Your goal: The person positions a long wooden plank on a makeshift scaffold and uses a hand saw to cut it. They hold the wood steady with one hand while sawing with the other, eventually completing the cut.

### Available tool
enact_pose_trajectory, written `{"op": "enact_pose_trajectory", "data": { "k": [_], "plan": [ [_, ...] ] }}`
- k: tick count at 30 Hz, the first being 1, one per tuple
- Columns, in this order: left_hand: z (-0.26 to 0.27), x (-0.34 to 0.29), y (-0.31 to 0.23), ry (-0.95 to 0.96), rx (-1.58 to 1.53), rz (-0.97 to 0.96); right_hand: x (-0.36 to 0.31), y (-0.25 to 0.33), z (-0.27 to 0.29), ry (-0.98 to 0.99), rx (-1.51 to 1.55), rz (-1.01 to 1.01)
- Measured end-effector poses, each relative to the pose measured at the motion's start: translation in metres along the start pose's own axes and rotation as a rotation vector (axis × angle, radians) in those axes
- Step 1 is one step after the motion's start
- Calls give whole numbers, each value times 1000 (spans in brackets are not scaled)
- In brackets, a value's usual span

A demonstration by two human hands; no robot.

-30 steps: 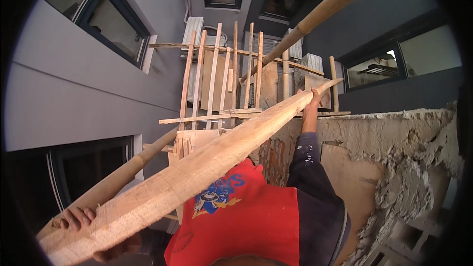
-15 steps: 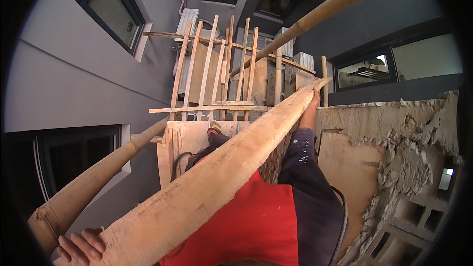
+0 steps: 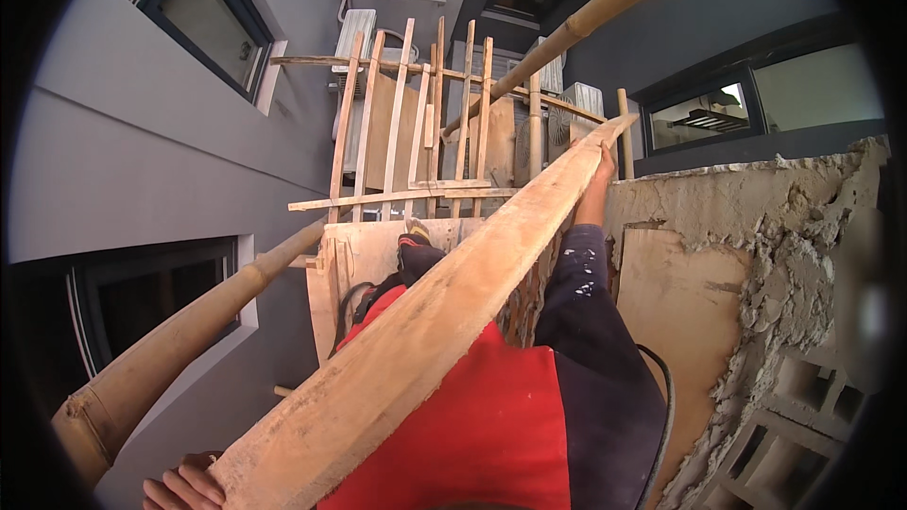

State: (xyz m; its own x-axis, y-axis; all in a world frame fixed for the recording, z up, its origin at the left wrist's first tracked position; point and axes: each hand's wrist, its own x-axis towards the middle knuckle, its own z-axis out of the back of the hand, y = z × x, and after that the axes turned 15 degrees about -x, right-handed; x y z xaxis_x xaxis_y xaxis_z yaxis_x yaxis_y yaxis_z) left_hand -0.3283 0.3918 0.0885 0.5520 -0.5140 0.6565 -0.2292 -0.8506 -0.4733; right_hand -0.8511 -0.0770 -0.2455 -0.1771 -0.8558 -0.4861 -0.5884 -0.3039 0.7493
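Note:
A long, rough wooden plank (image 3: 406,321) slants across my body from the lower left up to the right. My left hand (image 3: 187,485) is closed around its near end, fingers curled at the left edge and the thumb mostly hidden. Farther out, my right hand (image 3: 598,177) grips the plank's right edge close to its tapered far end; the wood covers some of those fingers. Beneath the plank is a pale plywood panel (image 3: 364,238), partly covered by my body and a shoe (image 3: 416,232).
Beyond stands a lattice of thin wooden strips (image 3: 397,123). One bamboo pole (image 3: 605,14) crosses at upper right, another bamboo pole (image 3: 179,335) at left. A rough, broken block wall (image 3: 789,255) lies at right. Air-conditioner units (image 3: 354,38) sit behind the lattice.
The plank's near end has shifted slightly right with my left hand, and its far end has risen a little in view. Both hands keep hold. The view has tilted slightly.

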Motion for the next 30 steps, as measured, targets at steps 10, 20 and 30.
{"op": "enact_pose_trajectory", "data": {
  "k": [10,20,30],
  "plan": [
    [-6,-74,-1,-453,259,-63,-15,-52,-2,-160,-139,-146],
    [38,-149,-8,-848,251,-15,-35,-126,9,-159,-535,-326],
    [82,-212,-12,-1258,459,-12,-28,-196,61,-225,-626,-434]
  ]
}}
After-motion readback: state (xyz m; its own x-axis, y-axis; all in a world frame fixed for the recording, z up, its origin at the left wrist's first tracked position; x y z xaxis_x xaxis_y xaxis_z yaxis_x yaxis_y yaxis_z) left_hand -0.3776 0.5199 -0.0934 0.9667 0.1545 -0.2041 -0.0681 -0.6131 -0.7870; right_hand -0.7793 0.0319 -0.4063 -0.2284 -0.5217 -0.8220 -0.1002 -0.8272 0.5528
